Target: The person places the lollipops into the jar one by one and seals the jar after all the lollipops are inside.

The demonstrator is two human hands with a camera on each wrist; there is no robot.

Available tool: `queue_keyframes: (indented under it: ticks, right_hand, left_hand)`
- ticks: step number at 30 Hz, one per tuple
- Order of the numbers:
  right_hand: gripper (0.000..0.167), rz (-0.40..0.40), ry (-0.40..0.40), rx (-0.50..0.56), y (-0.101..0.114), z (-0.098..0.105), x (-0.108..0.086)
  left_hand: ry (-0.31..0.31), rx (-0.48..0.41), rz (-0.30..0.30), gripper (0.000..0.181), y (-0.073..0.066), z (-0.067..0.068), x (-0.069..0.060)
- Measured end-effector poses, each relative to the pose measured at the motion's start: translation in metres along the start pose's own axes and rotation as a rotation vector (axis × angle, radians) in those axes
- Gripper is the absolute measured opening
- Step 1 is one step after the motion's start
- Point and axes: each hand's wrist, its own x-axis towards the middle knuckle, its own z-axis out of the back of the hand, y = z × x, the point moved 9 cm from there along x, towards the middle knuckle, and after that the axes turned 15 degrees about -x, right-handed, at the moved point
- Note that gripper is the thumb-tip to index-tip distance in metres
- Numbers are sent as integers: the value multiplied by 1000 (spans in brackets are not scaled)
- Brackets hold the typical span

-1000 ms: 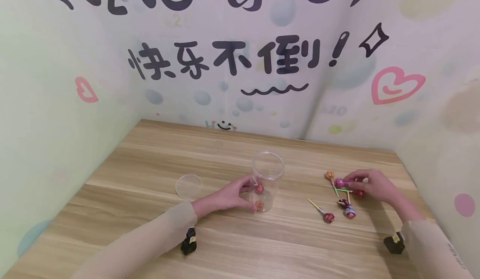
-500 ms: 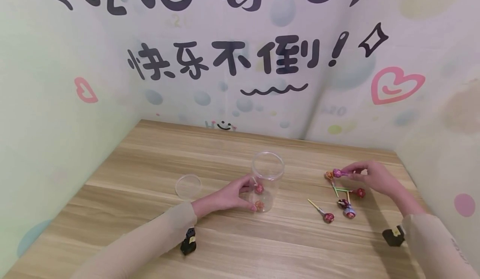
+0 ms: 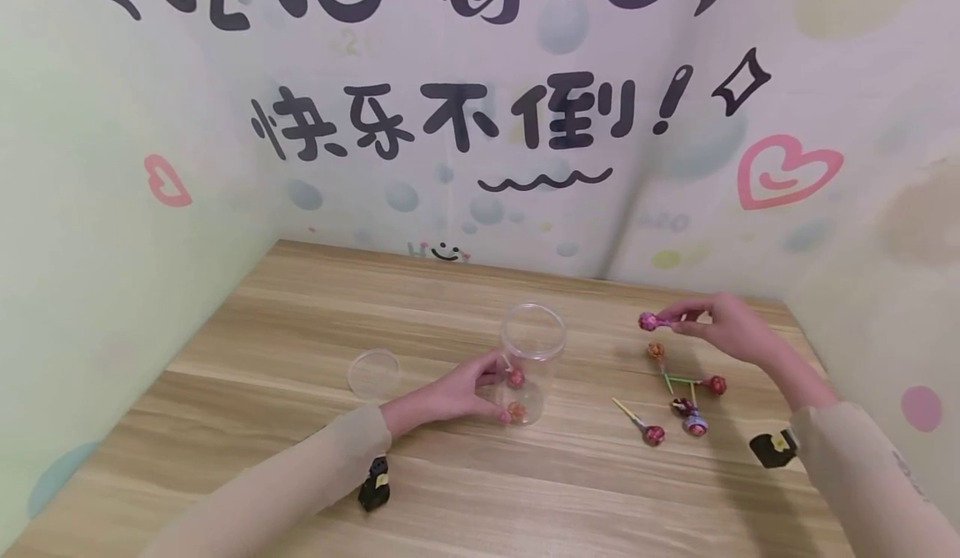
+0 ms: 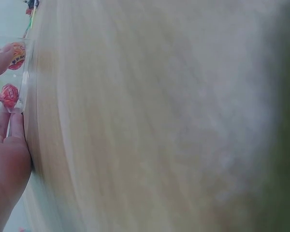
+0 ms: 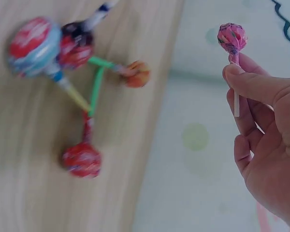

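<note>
1. above the far right part of the table, our right hand pinches the pink lollipop, thumb and fingers clamped just beneath its wrapped head.
2. low on its side, our left hand holds the clear jar, thumb and fingers spread apart and curved round its wall.
3. upright on the table, the jar has its mouth facing up; within it we see an inner red lollipop and an inner orange lollipop.
4. left of the jar, our clear round lid lies flat.
5. nearer us than the pink lollipop, we have four clustered on the table: an orange lollipop, a red lollipop, a dark lollipop and a blue-and-red lollipop.
6. between that cluster and the jar, we see a maroon lollipop with a yellow stick.
</note>
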Motion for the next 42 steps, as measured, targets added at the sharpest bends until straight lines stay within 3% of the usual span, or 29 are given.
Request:
queue_keyframes:
  ticks: [10, 19, 29, 35, 42]
  right_hand:
    - [19, 162, -140, 8, 66, 46, 21]
    - [24, 240, -117, 62, 133, 74, 34]
    - [23, 291, -26, 111, 178, 67, 41]
    - [20, 361, -3, 158, 199, 60, 40]
    - [24, 402, -7, 172, 215, 57, 42]
  left_hand:
    - [-11, -7, 2, 75, 0, 1, 1]
    - [-6, -5, -2, 75, 3, 1, -1]
    - [3, 0, -10, 77, 3, 1, 3]
    - [2, -2, 8, 81, 5, 0, 3]
    - [8, 5, -2, 72, 2, -1, 2]
